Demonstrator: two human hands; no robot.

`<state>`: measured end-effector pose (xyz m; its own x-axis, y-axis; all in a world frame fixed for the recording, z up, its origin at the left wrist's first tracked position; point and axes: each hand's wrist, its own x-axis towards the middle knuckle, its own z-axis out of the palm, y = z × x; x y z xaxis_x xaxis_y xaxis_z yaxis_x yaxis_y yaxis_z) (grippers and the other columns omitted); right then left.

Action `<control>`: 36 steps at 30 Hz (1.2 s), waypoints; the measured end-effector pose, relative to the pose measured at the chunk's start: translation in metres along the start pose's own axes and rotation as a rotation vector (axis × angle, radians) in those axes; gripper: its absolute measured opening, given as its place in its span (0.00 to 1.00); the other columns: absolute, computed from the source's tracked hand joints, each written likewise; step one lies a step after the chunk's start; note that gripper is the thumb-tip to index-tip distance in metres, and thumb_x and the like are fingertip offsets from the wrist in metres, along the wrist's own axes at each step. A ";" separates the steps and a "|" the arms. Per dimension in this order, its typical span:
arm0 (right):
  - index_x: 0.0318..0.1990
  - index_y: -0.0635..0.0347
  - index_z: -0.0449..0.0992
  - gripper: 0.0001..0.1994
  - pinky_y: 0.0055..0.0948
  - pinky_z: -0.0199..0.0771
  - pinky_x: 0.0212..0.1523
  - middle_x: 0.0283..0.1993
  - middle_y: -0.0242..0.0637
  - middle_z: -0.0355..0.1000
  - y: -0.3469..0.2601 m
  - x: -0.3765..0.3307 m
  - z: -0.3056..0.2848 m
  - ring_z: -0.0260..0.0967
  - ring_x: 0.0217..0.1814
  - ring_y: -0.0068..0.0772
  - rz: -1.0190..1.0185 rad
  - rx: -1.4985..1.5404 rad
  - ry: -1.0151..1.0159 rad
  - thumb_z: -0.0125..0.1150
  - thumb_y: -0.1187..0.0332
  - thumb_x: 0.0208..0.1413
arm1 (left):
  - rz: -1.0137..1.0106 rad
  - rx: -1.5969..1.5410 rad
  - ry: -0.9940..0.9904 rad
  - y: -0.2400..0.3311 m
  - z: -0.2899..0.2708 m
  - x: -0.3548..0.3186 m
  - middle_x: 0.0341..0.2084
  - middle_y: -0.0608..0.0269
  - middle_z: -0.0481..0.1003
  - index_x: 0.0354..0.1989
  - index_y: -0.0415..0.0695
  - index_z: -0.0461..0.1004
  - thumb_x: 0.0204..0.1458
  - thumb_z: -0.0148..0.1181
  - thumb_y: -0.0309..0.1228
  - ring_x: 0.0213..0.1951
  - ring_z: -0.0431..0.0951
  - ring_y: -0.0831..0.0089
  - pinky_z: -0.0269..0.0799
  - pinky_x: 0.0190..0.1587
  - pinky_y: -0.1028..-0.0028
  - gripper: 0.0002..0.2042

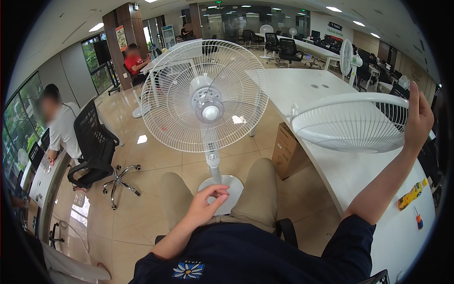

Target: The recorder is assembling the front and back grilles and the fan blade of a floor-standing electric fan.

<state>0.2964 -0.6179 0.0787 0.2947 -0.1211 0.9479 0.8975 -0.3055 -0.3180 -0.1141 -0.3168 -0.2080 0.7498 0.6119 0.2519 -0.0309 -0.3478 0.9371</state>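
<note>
Head view, right hand [418, 120] seemingly pinching grille [350, 135], left hand [208, 204] loosely half-curled, fan [210, 112], carton [287, 150] beside desk [326, 173]

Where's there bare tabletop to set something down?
Bare: white table between the held grille and right forearm; also the far stretch beyond that grille, around two round inserts. Crowded: right side, with yellow container and screwdriver.

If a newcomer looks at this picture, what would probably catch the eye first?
Probably the white standing fan in the middle, with the left hand low, in front of its base in this view. Next, the round white fan cover at the right, its rim held in the right hand.
</note>
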 end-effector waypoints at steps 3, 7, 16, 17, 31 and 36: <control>0.42 0.66 0.83 0.11 0.17 0.49 0.30 0.27 0.20 0.63 -0.036 -0.015 0.002 0.51 0.29 0.11 -0.099 0.021 -0.032 0.62 0.65 0.69 | 0.254 0.076 0.089 0.080 -0.010 -0.008 0.43 0.56 0.79 0.51 0.37 0.78 0.59 0.64 0.24 0.46 0.79 0.70 0.74 0.52 0.69 0.13; 0.41 0.68 0.81 0.11 0.15 0.49 0.30 0.27 0.21 0.64 -0.068 -0.031 -0.012 0.53 0.29 0.11 -0.183 0.169 -0.165 0.60 0.67 0.70 | 0.755 0.368 0.254 0.166 -0.005 -0.019 0.47 0.55 0.79 0.49 0.42 0.81 0.48 0.74 0.30 0.46 0.80 0.61 0.75 0.50 0.66 0.18; 0.23 0.67 0.70 0.22 0.24 0.49 0.27 0.20 0.32 0.62 -0.153 -0.076 -0.015 0.55 0.23 0.21 -0.368 0.563 -0.149 0.56 0.63 0.70 | 0.990 0.354 0.259 0.194 0.038 -0.027 0.55 0.53 0.78 0.56 0.44 0.77 0.45 0.77 0.46 0.53 0.79 0.53 0.71 0.50 0.63 0.31; 0.21 0.66 0.69 0.22 0.26 0.49 0.26 0.18 0.34 0.63 -0.156 -0.080 -0.011 0.55 0.22 0.24 -0.428 0.575 -0.156 0.55 0.62 0.69 | 0.957 0.348 0.267 0.193 0.039 -0.027 0.55 0.53 0.78 0.55 0.44 0.77 0.45 0.76 0.46 0.53 0.79 0.54 0.71 0.50 0.63 0.30; 0.18 0.56 0.68 0.15 0.32 0.47 0.20 0.15 0.30 0.58 -0.186 -0.125 0.054 0.53 0.15 0.32 -0.764 0.767 -0.490 0.74 0.64 0.38 | 0.609 0.357 0.083 0.185 0.033 -0.036 0.37 0.53 0.84 0.56 0.38 0.77 0.50 0.75 0.34 0.32 0.85 0.63 0.79 0.33 0.71 0.25; 0.17 0.55 0.65 0.20 0.31 0.45 0.19 0.15 0.28 0.55 -0.190 -0.130 0.059 0.52 0.15 0.30 -0.837 0.769 -0.486 0.75 0.59 0.39 | 0.569 0.317 0.052 0.178 0.035 -0.030 0.36 0.55 0.84 0.55 0.37 0.78 0.54 0.72 0.34 0.31 0.85 0.63 0.79 0.33 0.69 0.22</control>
<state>0.1067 -0.4888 0.0169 -0.5188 0.2584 0.8149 0.7797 0.5339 0.3271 -0.1186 -0.4217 -0.0571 0.6409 0.3014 0.7060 -0.2107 -0.8153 0.5393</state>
